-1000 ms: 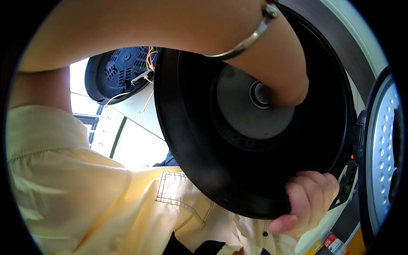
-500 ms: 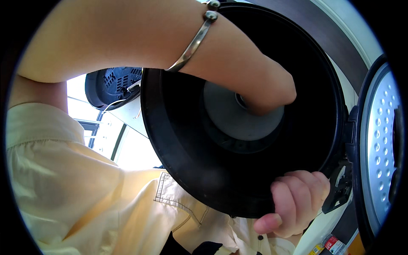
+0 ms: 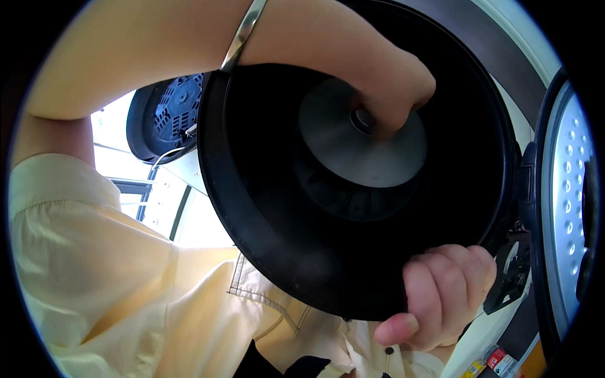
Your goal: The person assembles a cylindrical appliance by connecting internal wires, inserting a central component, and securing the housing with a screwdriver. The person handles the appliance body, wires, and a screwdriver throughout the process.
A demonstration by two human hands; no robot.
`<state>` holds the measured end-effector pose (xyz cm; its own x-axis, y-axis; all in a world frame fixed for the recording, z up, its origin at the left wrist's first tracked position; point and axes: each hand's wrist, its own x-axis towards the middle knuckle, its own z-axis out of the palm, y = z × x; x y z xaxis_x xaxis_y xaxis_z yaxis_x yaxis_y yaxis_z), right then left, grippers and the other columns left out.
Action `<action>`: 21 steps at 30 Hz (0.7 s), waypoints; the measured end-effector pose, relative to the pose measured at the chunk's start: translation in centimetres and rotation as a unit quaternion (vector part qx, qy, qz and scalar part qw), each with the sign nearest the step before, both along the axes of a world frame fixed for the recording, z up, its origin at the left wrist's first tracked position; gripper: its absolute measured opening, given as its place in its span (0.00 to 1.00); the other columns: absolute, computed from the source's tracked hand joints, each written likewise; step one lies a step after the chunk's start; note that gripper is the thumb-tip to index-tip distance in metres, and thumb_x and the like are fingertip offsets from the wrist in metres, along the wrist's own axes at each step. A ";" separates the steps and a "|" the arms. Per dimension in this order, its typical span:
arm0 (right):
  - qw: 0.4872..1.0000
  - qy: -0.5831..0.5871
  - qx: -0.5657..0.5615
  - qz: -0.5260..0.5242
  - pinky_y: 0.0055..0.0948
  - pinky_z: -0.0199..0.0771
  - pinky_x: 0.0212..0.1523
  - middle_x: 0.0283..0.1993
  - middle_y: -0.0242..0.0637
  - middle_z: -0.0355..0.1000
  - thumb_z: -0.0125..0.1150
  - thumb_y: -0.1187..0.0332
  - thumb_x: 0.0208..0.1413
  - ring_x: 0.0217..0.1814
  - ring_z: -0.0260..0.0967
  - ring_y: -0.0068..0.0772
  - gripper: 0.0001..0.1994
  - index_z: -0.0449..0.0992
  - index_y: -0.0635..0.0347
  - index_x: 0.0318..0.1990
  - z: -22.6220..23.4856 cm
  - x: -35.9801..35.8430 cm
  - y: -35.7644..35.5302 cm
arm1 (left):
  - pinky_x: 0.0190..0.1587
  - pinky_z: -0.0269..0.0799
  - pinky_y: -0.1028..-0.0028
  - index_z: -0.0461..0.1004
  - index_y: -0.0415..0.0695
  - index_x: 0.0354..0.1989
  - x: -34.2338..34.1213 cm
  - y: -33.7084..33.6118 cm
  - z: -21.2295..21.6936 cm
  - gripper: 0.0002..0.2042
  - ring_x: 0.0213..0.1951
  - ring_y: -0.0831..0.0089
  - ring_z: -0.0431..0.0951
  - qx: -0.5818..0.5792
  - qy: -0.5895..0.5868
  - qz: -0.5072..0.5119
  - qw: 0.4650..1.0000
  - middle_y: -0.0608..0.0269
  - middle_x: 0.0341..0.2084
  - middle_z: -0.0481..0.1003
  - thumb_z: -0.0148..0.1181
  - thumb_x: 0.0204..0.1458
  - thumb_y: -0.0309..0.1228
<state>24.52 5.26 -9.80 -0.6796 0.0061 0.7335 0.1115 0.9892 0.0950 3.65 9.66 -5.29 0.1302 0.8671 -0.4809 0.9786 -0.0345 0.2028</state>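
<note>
Clasped over the lower-right rim of a round black housing (image 3: 220, 183), a person's right hand (image 3: 449, 296) pinches the edge between curled fingers and a thumb on the near side. Overhead, the left forearm, banded by a silver bracelet (image 3: 242, 36), sweeps in from the left with elbow bent and wrist dropped, putting the left hand (image 3: 398, 91) deep in the cavity. Its fingers point down at the round metal centrepiece (image 3: 362, 120) of a grey disc (image 3: 372, 165); their tips are hidden, so whether they pinch cannot be told. The disc lies inside the housing, over a dark ring (image 3: 353, 205) showing past its lower edge. At lower right, a red-and-white label (image 3: 500, 361) and a yellow one (image 3: 474, 368) appear, their print too small to read. A dimpled silver lid (image 3: 570, 189) stands swung aside at right.
</note>
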 end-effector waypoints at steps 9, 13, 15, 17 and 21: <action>1.000 0.004 -0.012 -0.020 0.27 0.58 0.25 0.15 0.34 0.63 0.35 0.51 0.57 0.20 0.63 0.28 0.24 0.69 0.55 0.18 0.0 -0.8 0.6 | 0.37 0.73 0.68 0.77 0.34 0.31 -0.3 1.9 1.2 0.12 0.34 0.58 0.78 -0.029 0.006 -0.075 0.997 0.46 0.25 0.76 0.57 0.41 0.30; 0.999 0.001 -0.024 -0.035 0.27 0.59 0.25 0.15 0.34 0.63 0.35 0.52 0.57 0.20 0.63 0.29 0.24 0.69 0.56 0.18 0.1 -1.4 0.7 | 0.38 0.77 0.69 0.72 0.39 0.43 1.5 -0.1 0.8 0.14 0.37 0.62 0.78 0.031 0.065 0.082 0.994 0.52 0.35 0.75 0.60 0.45 0.25; 0.999 0.007 -0.027 -0.028 0.28 0.59 0.25 0.15 0.35 0.63 0.36 0.52 0.57 0.20 0.63 0.29 0.24 0.69 0.56 0.18 -0.1 -1.6 0.8 | 0.40 0.77 0.69 0.71 0.40 0.45 1.1 -0.4 -0.1 0.16 0.38 0.62 0.77 0.042 0.075 0.055 0.995 0.52 0.38 0.75 0.60 0.46 0.25; 0.999 0.010 -0.028 -0.033 0.28 0.59 0.25 0.15 0.35 0.63 0.36 0.52 0.57 0.20 0.63 0.29 0.24 0.69 0.56 0.18 0.0 -1.8 0.8 | 0.41 0.77 0.69 0.71 0.41 0.46 1.0 -0.6 -0.1 0.16 0.40 0.61 0.77 0.039 0.081 0.021 0.996 0.52 0.39 0.74 0.60 0.46 0.26; 0.999 0.016 -0.027 -0.038 0.28 0.59 0.24 0.15 0.35 0.64 0.37 0.51 0.57 0.20 0.63 0.29 0.24 0.70 0.56 0.17 0.2 -2.3 0.6 | 0.42 0.76 0.70 0.71 0.41 0.46 0.5 -1.6 0.3 0.15 0.42 0.61 0.77 0.056 0.098 -0.065 0.991 0.52 0.41 0.74 0.59 0.47 0.27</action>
